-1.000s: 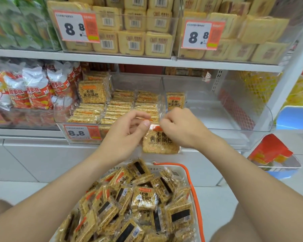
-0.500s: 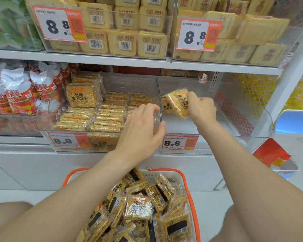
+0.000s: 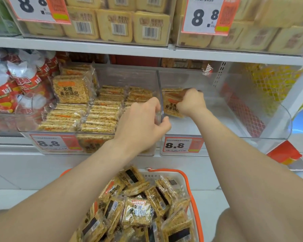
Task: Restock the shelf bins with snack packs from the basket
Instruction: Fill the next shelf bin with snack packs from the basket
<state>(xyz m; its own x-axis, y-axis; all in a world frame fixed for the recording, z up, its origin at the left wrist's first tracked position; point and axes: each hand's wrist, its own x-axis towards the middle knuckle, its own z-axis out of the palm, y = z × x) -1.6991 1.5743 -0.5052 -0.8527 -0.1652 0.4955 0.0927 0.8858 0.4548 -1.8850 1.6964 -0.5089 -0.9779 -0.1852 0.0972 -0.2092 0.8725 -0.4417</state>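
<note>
While pinching a crinkly square snack pack (image 3: pixel 171 109) in right grip (image 3: pixel 191 102), holds it inside clear bin (image 3: pixel 252 119). Curls left grip (image 3: pixel 140 123) round bin wall (image 3: pixel 160 95).

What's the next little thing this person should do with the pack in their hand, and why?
Probably lower the snack pack onto the floor of the right bin and let go. The right hand holds it deep inside, against the clear divider that the left hand grips, and the basket holds many more.
</note>
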